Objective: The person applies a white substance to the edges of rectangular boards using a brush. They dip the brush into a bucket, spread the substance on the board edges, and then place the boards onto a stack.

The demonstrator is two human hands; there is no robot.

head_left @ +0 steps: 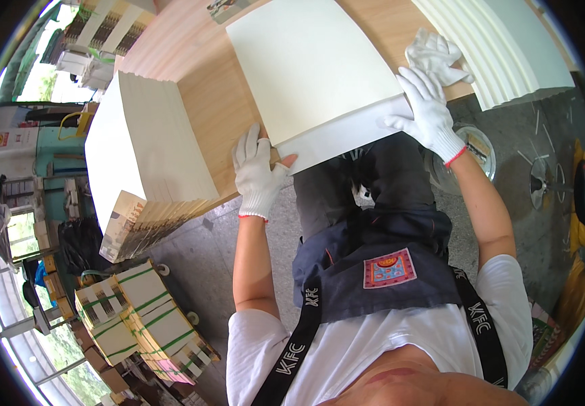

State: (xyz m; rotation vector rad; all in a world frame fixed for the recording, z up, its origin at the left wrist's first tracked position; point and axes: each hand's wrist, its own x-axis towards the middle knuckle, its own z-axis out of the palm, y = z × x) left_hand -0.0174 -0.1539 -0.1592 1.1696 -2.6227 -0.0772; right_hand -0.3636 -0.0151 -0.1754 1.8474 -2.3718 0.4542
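A large cream sheet (319, 61) lies on the wooden table (221, 101) in front of me, with a white strip (346, 135) along its near side. My left hand (257, 169), in a white knit glove with a bare thumb tip, rests at the near left corner, fingers stretched out and thumb by the strip. At the near right corner is my gloved right hand (429, 115). Its fingers are spread forward along the sheet's side, and its thumb touches the strip. Whether the strip is joined to the sheet, I cannot tell.
A loose white glove (434, 55) lies beyond my right hand. Tall paper stacks stand left (164, 135) and right (502, 54). Below right is a round container (478, 149); a fan-like metal thing (541, 183) stands farther right. Strapped bundles (147, 308) sit on the floor at left.
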